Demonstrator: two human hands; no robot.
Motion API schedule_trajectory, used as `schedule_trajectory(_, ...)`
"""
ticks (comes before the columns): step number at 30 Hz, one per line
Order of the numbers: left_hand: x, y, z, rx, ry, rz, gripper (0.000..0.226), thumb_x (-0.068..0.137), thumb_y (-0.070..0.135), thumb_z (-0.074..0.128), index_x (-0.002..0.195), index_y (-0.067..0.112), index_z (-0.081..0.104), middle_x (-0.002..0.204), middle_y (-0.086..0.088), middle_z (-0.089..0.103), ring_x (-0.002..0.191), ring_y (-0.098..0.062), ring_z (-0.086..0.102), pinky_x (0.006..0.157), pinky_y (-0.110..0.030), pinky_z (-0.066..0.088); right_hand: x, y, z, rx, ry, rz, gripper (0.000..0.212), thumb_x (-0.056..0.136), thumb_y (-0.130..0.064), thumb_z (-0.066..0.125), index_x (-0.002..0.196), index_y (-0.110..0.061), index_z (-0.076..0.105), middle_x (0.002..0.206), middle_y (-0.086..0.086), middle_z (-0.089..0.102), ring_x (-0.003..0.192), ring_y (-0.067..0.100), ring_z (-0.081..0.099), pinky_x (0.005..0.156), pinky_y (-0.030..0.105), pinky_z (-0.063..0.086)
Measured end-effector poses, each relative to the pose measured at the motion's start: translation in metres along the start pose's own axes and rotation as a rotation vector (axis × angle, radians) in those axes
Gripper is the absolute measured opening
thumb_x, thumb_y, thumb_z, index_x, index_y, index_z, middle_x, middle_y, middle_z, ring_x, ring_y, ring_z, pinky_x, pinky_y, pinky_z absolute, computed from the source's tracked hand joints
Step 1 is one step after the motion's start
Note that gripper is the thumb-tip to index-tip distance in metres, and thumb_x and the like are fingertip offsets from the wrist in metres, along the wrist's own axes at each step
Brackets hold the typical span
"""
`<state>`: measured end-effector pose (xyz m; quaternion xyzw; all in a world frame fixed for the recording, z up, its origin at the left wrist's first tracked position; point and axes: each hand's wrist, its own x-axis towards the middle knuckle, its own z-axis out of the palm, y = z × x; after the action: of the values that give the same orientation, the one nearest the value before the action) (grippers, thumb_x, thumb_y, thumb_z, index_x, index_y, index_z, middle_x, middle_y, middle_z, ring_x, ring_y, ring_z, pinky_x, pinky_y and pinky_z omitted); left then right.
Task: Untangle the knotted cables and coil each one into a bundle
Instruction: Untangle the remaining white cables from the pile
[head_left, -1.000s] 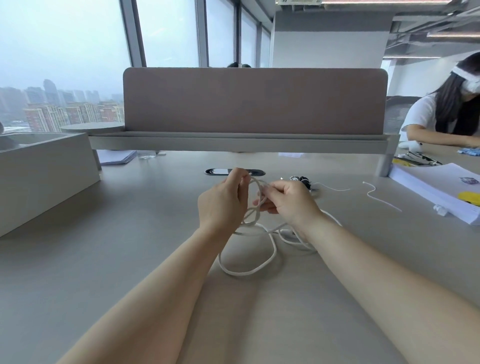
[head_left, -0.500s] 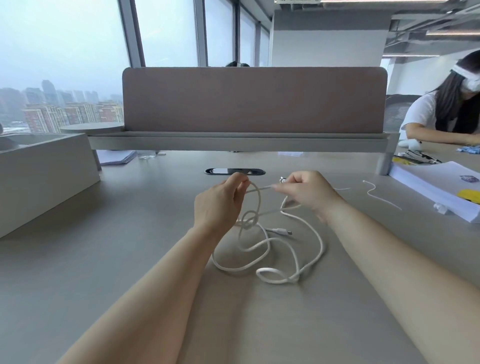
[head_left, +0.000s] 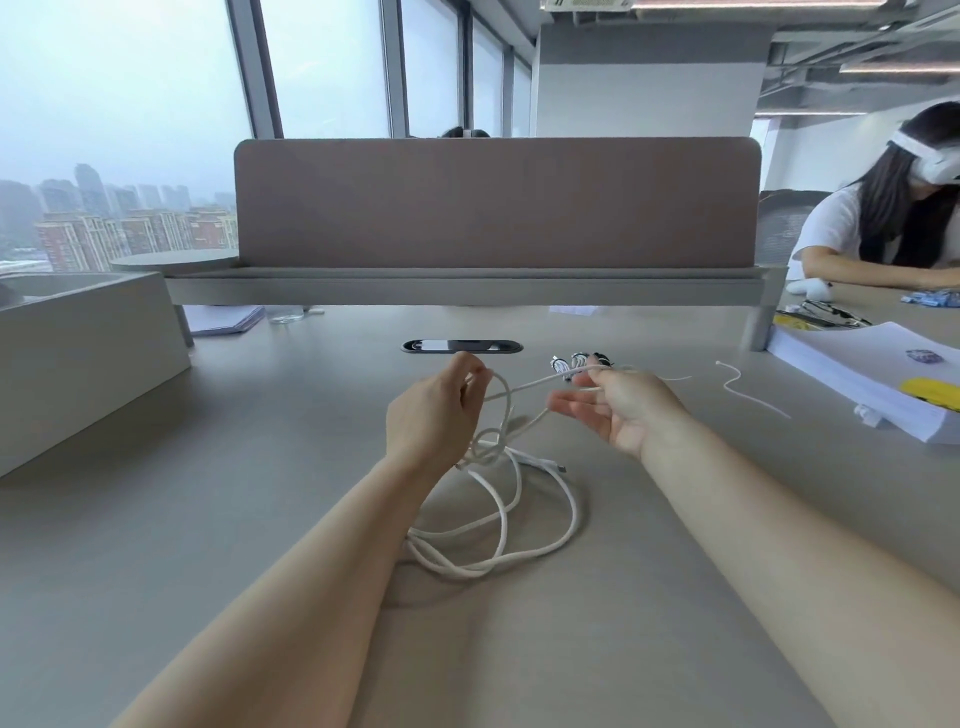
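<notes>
A white cable (head_left: 503, 525) lies in loose tangled loops on the grey desk (head_left: 260, 519), with a knot near its top and a plug end pointing right. My left hand (head_left: 436, 415) pinches a raised loop of this cable between thumb and fingers. My right hand (head_left: 618, 405) is palm-up to the right, thumb and forefinger pinching a strand that runs taut across to the left hand; its other fingers are spread. A second thin white cable (head_left: 748, 389) lies loose farther right.
A small dark bundle with metal clips (head_left: 582, 361) sits just behind my right hand. A cable slot (head_left: 462, 346) is set in the desk ahead. A divider panel (head_left: 493, 202) bounds the far edge. Paper stack (head_left: 872, 374) at right; a grey box (head_left: 78, 358) at left. Another person sits far right.
My right hand has drawn the strand out to the right and turned palm-up with fingers spreading. The loops on the desk have shifted and opened wider. My left hand has stayed in place.
</notes>
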<state>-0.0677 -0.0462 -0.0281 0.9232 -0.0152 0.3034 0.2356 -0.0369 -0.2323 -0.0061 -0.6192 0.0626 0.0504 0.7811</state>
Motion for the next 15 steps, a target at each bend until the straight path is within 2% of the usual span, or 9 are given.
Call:
schedule_trajectory(2, 0.000, 0.000, 0.002, -0.026, -0.006, -0.003, 0.026, 0.101, 0.044, 0.035, 0.106, 0.027, 0.054, 0.079, 0.005, 0.063, 0.082, -0.028, 0.059, 0.065, -0.033, 0.042, 0.007, 0.005, 0.004, -0.003, 0.057, -0.145, 0.009, 0.099, -0.011, 0.044, 0.094, -0.007, 0.050, 0.112, 0.028, 0.063, 0.089, 0.032, 0.067, 0.068, 0.028, 0.059)
schedule_trajectory(3, 0.000, -0.002, 0.002, -0.044, -0.008, -0.011, 0.025, 0.101, 0.043, 0.036, 0.106, 0.026, 0.054, 0.074, 0.007, 0.060, 0.079, -0.028, 0.058, 0.063, -0.032, 0.041, 0.010, 0.009, 0.004, -0.146, 0.087, -0.246, 0.004, 0.097, -0.012, 0.047, 0.098, -0.010, 0.050, 0.121, 0.027, 0.058, 0.100, 0.031, 0.063, 0.083, 0.035, 0.056)
schedule_trajectory(4, 0.001, -0.004, 0.002, -0.072, -0.004, -0.026, 0.025, 0.101, 0.042, 0.038, 0.106, 0.025, 0.055, 0.068, 0.009, 0.056, 0.075, -0.027, 0.055, 0.061, -0.032, 0.039, 0.012, 0.012, 0.002, -0.372, 0.110, -0.357, 0.008, 0.096, -0.018, 0.050, 0.102, -0.013, 0.051, 0.122, 0.020, 0.059, 0.102, 0.027, 0.059, 0.088, 0.036, 0.051)
schedule_trajectory(6, 0.002, -0.010, 0.001, -0.146, 0.027, -0.074, 0.023, 0.100, 0.039, 0.041, 0.103, 0.022, 0.057, 0.058, 0.009, 0.049, 0.065, -0.025, 0.049, 0.058, -0.032, 0.036, 0.012, 0.020, -0.003, -0.925, 0.175, -0.587, 0.030, 0.094, -0.031, 0.053, 0.118, -0.014, 0.048, 0.116, 0.006, 0.058, 0.103, 0.024, 0.054, 0.089, 0.033, 0.039)
schedule_trajectory(8, 0.004, -0.017, -0.001, -0.210, 0.062, -0.113, 0.022, 0.100, 0.035, 0.044, 0.100, 0.019, 0.059, 0.056, 0.008, 0.048, 0.061, -0.024, 0.047, 0.058, -0.035, 0.038, 0.012, 0.027, -0.007, -1.310, 0.201, -0.666, 0.051, 0.096, -0.044, 0.043, 0.136, -0.012, 0.034, 0.128, 0.003, 0.058, 0.118, 0.023, 0.052, 0.109, 0.039, 0.023)
schedule_trajectory(10, 0.005, -0.020, -0.003, -0.253, 0.085, -0.128, 0.021, 0.099, 0.033, 0.047, 0.098, 0.017, 0.060, 0.059, 0.007, 0.052, 0.063, -0.026, 0.049, 0.062, -0.037, 0.043, 0.009, 0.029, -0.006, -1.417, 0.165, -0.572, 0.063, 0.100, -0.048, 0.024, 0.148, -0.010, 0.010, 0.137, 0.000, 0.054, 0.131, 0.016, 0.044, 0.117, 0.043, 0.000)
schedule_trajectory(12, 0.004, -0.019, -0.004, -0.284, 0.107, -0.130, 0.020, 0.099, 0.031, 0.048, 0.097, 0.016, 0.060, 0.062, 0.004, 0.055, 0.065, -0.028, 0.051, 0.062, -0.037, 0.043, 0.006, 0.029, -0.004, -1.382, 0.144, -0.634, 0.063, 0.101, -0.045, 0.020, 0.150, -0.011, 0.001, 0.135, -0.002, 0.056, 0.134, 0.014, 0.039, 0.116, 0.039, -0.002)
schedule_trajectory(14, 0.004, -0.016, -0.004, -0.308, 0.123, -0.123, 0.020, 0.099, 0.031, 0.048, 0.097, 0.015, 0.060, 0.065, 0.000, 0.058, 0.066, -0.029, 0.053, 0.062, -0.038, 0.043, 0.001, 0.028, 0.001, -1.253, 0.157, -0.875, 0.054, 0.101, -0.041, 0.032, 0.145, -0.013, 0.021, 0.108, -0.002, 0.071, 0.118, 0.016, 0.054, 0.113, 0.034, 0.007)
schedule_trajectory(15, 0.004, -0.015, -0.003, -0.317, 0.128, -0.119, 0.020, 0.099, 0.031, 0.048, 0.096, 0.015, 0.059, 0.064, 0.001, 0.057, 0.065, -0.028, 0.052, 0.062, -0.038, 0.043, -0.003, 0.028, 0.005, -1.186, 0.132, -0.962, 0.044, 0.099, -0.039, 0.038, 0.136, -0.014, 0.033, 0.092, -0.004, 0.073, 0.106, 0.017, 0.060, 0.111, 0.032, 0.012)
